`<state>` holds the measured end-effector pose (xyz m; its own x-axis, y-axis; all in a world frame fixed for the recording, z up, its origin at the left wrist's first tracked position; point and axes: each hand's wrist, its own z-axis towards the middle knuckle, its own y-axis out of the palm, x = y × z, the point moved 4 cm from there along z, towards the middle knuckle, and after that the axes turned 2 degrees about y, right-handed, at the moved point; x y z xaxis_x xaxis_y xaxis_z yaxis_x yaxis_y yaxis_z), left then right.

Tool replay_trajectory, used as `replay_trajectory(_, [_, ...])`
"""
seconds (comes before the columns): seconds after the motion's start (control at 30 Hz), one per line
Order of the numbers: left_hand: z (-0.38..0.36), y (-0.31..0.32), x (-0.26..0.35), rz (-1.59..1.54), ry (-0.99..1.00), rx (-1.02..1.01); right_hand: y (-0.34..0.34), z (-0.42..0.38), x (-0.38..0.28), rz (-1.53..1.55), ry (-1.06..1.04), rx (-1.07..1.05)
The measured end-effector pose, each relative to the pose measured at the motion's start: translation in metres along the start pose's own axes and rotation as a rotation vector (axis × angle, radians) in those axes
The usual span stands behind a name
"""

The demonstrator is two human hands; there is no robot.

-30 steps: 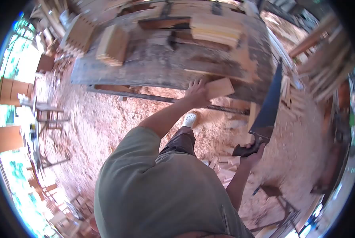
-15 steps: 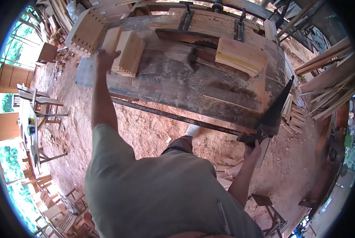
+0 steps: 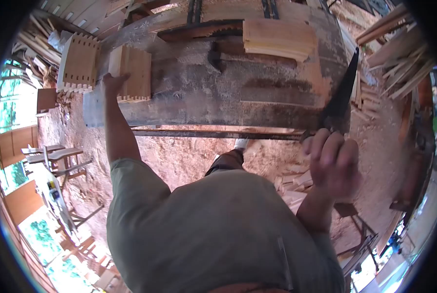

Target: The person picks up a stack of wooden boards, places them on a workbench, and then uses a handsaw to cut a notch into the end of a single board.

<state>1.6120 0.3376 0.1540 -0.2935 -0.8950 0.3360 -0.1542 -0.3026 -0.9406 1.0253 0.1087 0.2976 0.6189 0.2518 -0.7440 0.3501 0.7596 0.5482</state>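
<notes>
My left hand (image 3: 115, 84) is at the near end of a pale wooden board (image 3: 117, 59) and grips it, thumb across the top. That board lies against a stack of boards (image 3: 139, 73) with notched ends. My right hand (image 3: 333, 163) is raised in front of the bench's near right corner, fingers curled and slightly blurred; I see nothing in it, though its palm is hidden. Just beyond it lies a handsaw (image 3: 341, 95), its dark blade pointing away and its handle partly covered by my fingers. I cannot see whether they touch.
On the worn workbench (image 3: 179, 110) lie a hammer (image 3: 215, 57), a second saw (image 3: 199, 31) and a board stack (image 3: 279, 39). A notched stack (image 3: 79, 61) stands at the left. Scrap wood (image 3: 401, 63) is piled at right; a bar (image 3: 213, 134) runs along the front.
My right hand has come off the saw handle and up toward me, fingers curling. The saw stays on the bench corner. My left hand remains at the board. The view has shifted.
</notes>
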Motion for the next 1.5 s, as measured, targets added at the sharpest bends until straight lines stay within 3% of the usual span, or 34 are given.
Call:
replay_trajectory(0.07, [0.011,0.003,-0.013,0.071,0.011,0.003,0.063,0.030,-0.007,0.169,-0.077,-0.237])
replay_trajectory(0.17, [0.021,0.000,-0.021,0.103,0.020,-0.027,0.100,0.037,-0.019,0.269,-0.111,-0.425])
replay_trajectory(0.47, [0.053,0.014,-0.047,0.095,0.076,-0.068,0.104,0.026,-0.030,0.225,-0.111,-0.409])
replay_trajectory(0.53, [0.055,0.008,-0.042,0.296,0.101,0.279,0.099,0.023,-0.035,0.209,-0.117,-0.387])
replay_trajectory(0.57, [0.049,0.012,-0.032,0.290,0.119,0.268,0.099,0.022,-0.036,0.204,-0.125,-0.383])
replay_trajectory(0.63, [-0.001,-0.014,0.039,0.471,0.298,0.892,0.097,0.019,-0.040,0.183,-0.138,-0.367])
replay_trajectory(0.67, [0.000,-0.007,0.061,0.454,0.310,0.885,0.096,0.018,-0.041,0.172,-0.138,-0.364])
replay_trajectory(0.73, [0.008,0.015,0.111,-0.247,0.719,0.644,0.097,0.015,-0.045,0.156,-0.145,-0.356])
replay_trajectory(0.83, [-0.078,0.040,0.257,-0.325,0.650,0.450,0.099,0.008,-0.047,0.142,-0.170,-0.350])
replay_trajectory(0.87, [-0.108,0.050,0.299,-0.553,0.642,0.179,0.098,0.006,-0.051,0.139,-0.178,-0.343])
replay_trajectory(1.0, [-0.119,0.146,0.402,-0.428,0.936,-0.005,0.099,-0.006,-0.056,0.125,-0.228,-0.328])
replay_trajectory(1.1, [-0.158,0.171,0.442,-0.537,1.008,-0.409,0.091,-0.015,-0.059,0.113,-0.269,-0.292])
replay_trajectory(1.13, [-0.193,0.137,0.451,-0.117,0.987,-0.478,0.083,-0.021,-0.056,0.092,-0.261,-0.255])
replay_trajectory(1.17, [-0.207,0.118,0.454,0.303,0.941,-0.508,0.066,-0.027,-0.049,0.052,-0.233,-0.173])
replay_trajectory(1.2, [-0.179,0.159,0.443,0.217,1.175,0.056,0.044,-0.038,-0.038,-0.018,-0.175,-0.020])
replay_trajectory(1.23, [-0.180,0.166,0.430,0.211,1.177,0.080,0.010,-0.054,-0.021,-0.124,-0.057,0.242])
replay_trajectory(1.3, [-0.193,0.147,0.405,0.045,1.237,0.342,-0.076,-0.111,0.031,-0.452,0.210,0.924])
replay_trajectory(1.33, [-0.199,0.156,0.383,0.028,1.177,0.291,-0.126,-0.151,0.057,-0.660,0.313,1.210])
replay_trajectory(1.37, [-0.208,0.155,0.364,0.014,1.123,0.233,-0.158,-0.186,0.081,-0.559,0.402,1.471])
replay_trajectory(1.4, [-0.239,0.140,0.352,0.009,1.044,-0.017,-0.175,-0.209,0.095,-0.441,0.497,1.727])
replay_trajectory(1.43, [-0.269,0.130,0.343,0.000,0.954,-0.260,-0.182,-0.203,0.097,-0.445,0.483,1.720])
replay_trajectory(1.47, [-0.277,0.163,0.309,-0.276,0.962,-0.286,-0.185,-0.196,0.108,-0.147,0.525,1.739])
replay_trajectory(1.5, [-0.296,0.173,0.294,-0.204,1.016,-0.255,-0.186,-0.190,0.121,0.152,0.567,1.734])
